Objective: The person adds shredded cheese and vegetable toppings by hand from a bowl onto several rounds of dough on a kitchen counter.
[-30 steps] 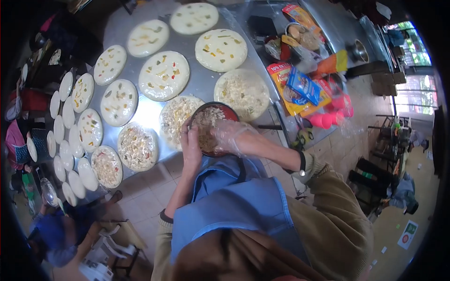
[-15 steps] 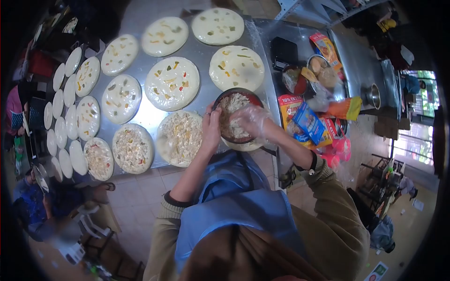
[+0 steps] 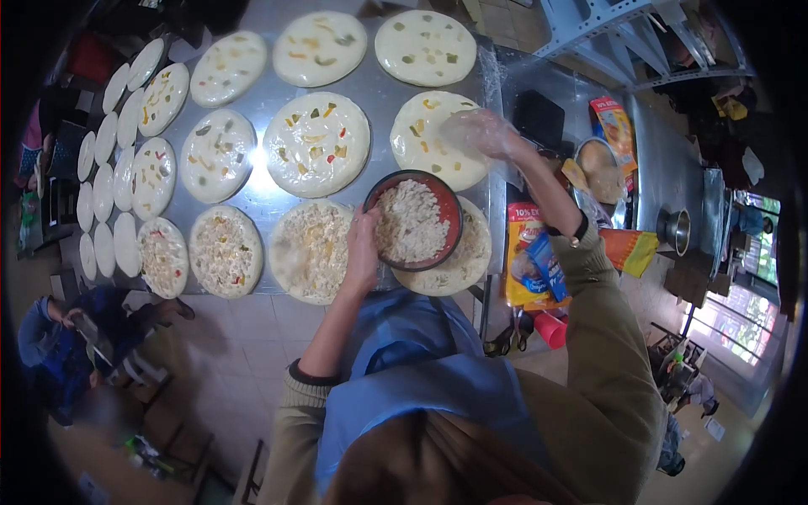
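My left hand (image 3: 363, 250) grips the near rim of a red bowl (image 3: 413, 220) filled with pale shredded topping, held above the steel table (image 3: 261, 195). My right hand (image 3: 481, 133), in a clear plastic glove, is raised over a pizza base (image 3: 431, 140) dotted with vegetable pieces, fingers bunched on a pinch of the topping. Under the bowl lies a topped base (image 3: 468, 259), and left of it another topped base (image 3: 311, 251). Several more round bases cover the table.
Small white dough rounds (image 3: 103, 195) line the table's left edge. Food packets (image 3: 529, 263), a black box (image 3: 539, 121) and a bowl (image 3: 599, 167) sit on the right. A metal pot (image 3: 675, 229) stands further right. A person in blue (image 3: 59, 345) is at lower left.
My right hand has lifted out of the bowl and moved up and right over the vegetable-dotted base. The bowl stays in my left hand; the view shifted slightly.
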The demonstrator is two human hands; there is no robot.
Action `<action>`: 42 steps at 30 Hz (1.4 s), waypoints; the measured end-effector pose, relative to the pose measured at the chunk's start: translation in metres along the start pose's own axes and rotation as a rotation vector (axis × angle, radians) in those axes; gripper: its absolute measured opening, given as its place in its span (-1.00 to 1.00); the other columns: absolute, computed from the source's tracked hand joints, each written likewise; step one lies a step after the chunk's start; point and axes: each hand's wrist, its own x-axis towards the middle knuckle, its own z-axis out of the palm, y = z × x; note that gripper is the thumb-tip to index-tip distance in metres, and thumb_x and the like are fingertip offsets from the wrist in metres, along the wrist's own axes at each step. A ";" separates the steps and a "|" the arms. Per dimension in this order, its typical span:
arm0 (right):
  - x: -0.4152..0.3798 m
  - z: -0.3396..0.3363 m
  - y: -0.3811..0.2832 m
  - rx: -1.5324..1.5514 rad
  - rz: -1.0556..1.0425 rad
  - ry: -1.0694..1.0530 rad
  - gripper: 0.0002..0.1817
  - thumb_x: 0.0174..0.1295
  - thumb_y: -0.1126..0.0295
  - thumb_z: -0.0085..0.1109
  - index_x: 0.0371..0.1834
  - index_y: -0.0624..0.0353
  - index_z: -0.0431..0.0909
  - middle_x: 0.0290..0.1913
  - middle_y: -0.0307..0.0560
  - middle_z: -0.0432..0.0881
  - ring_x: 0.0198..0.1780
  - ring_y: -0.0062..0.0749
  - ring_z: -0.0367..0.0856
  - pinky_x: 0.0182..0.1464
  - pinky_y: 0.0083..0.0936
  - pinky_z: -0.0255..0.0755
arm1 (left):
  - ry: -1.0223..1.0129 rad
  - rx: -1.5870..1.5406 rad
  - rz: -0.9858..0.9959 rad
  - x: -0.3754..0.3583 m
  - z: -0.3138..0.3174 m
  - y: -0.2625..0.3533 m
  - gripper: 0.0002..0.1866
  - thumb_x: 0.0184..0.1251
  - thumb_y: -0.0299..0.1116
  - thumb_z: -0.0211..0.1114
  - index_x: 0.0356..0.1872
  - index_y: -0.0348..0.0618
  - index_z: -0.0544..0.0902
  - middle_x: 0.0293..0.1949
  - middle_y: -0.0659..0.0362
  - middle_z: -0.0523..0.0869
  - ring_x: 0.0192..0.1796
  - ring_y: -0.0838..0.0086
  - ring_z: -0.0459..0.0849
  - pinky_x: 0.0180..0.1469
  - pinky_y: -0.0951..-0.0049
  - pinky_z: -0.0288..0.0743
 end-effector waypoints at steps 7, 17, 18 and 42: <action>0.046 0.018 0.068 -0.142 -0.068 0.165 -0.75 0.02 0.55 -0.01 -0.24 0.19 0.60 -0.29 0.10 0.62 -0.26 -0.12 0.61 -0.16 -0.41 0.47 | 0.123 -0.122 -0.026 -0.028 -0.014 0.009 -0.60 0.33 -0.23 -0.11 0.07 -0.29 0.37 -0.01 0.12 0.48 0.07 0.45 0.41 0.19 0.45 0.20; 0.034 0.007 0.054 -0.344 0.134 0.189 -0.80 0.18 0.36 0.04 -0.21 0.17 0.58 -0.22 0.02 0.63 -0.18 -0.26 0.60 -0.09 -0.45 0.43 | 0.128 -0.159 -0.065 -0.040 -0.017 0.010 -0.52 0.30 -0.09 -0.01 0.10 -0.23 0.39 0.03 0.12 0.53 0.07 0.42 0.49 0.17 0.40 0.30; 0.038 0.012 0.061 -0.217 0.067 0.201 -0.78 0.20 0.34 0.00 -0.21 0.17 0.58 -0.21 0.02 0.63 -0.17 -0.26 0.59 -0.07 -0.46 0.43 | 0.134 -0.149 -0.067 -0.042 -0.017 0.011 -0.52 0.30 -0.08 -0.01 0.10 -0.22 0.39 0.03 0.13 0.53 0.08 0.43 0.49 0.18 0.40 0.29; 0.026 0.096 0.014 -0.419 -0.305 0.104 -0.89 0.06 0.53 -0.01 -0.35 0.28 0.49 -0.32 0.16 0.49 -0.24 0.01 0.54 -0.19 -0.20 0.41 | 0.180 -0.185 -0.065 -0.053 -0.032 0.021 -0.51 0.27 -0.09 0.03 0.10 -0.23 0.40 0.03 0.13 0.53 0.09 0.43 0.48 0.18 0.41 0.28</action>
